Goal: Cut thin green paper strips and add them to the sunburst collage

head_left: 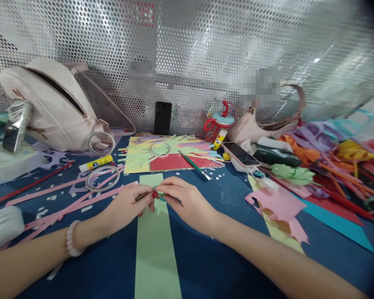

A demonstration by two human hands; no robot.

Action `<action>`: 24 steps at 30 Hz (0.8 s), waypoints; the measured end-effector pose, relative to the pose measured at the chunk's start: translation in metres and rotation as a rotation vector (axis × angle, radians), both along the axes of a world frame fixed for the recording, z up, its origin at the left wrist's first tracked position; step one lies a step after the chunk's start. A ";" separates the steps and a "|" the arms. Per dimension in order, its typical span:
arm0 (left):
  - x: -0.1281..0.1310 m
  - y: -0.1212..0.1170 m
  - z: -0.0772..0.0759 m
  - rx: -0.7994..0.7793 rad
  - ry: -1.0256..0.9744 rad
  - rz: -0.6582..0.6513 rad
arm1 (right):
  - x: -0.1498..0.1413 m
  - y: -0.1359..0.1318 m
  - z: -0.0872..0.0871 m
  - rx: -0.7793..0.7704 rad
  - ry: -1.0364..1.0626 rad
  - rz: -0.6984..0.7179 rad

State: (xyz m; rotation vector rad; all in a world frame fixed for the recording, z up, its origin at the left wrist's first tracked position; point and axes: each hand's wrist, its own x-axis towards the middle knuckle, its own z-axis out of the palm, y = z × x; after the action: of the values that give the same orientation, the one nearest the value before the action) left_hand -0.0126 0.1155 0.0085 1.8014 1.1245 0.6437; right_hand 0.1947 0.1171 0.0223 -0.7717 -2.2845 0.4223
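My left hand (126, 206), with a beaded bracelet (72, 238) at its wrist, meets my right hand (188, 201) in the middle of the table. Both are closed, their fingertips pinching a small green piece (160, 194) mostly hidden by the fingers. Its exact kind cannot be made out. Below the hands lies a long light green paper strip (156, 249), running towards me. Just beyond them, many thin coloured paper strips (137, 155) lie across yellow and red sheets, with a tape roll (160, 149) on top. A green-handled craft knife (195, 165) rests on the red sheet (171, 162).
At left are a pale backpack (54, 104), a glue stick (96, 163), another tape roll (102, 179) and pink strips (71, 203). A phone (163, 118) leans at the back. At right are a second phone (241, 154), torn pink paper (280, 203) and heaped coloured paper (318, 143).
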 end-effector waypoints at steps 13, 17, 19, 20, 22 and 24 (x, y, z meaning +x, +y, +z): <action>0.002 -0.003 0.003 -0.003 0.050 -0.035 | -0.001 -0.003 0.001 -0.115 0.088 -0.132; 0.002 -0.004 0.002 -0.081 0.009 -0.106 | 0.000 -0.004 0.005 -0.218 0.268 -0.086; 0.003 -0.005 0.003 -0.129 -0.029 -0.135 | 0.000 -0.005 0.006 -0.256 0.285 -0.035; 0.004 -0.005 0.003 -0.151 -0.047 -0.145 | 0.000 -0.005 0.005 -0.249 0.272 -0.004; 0.005 -0.006 0.003 -0.188 -0.074 -0.158 | -0.001 -0.004 0.003 -0.184 0.221 0.046; 0.006 -0.007 0.003 -0.222 -0.095 -0.166 | -0.001 -0.003 -0.001 -0.094 0.160 0.065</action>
State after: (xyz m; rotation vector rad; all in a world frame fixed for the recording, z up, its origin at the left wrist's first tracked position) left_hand -0.0066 0.1087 0.0113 1.6360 0.9328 0.4809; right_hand 0.1933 0.1140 0.0213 -0.6854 -2.1564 0.6032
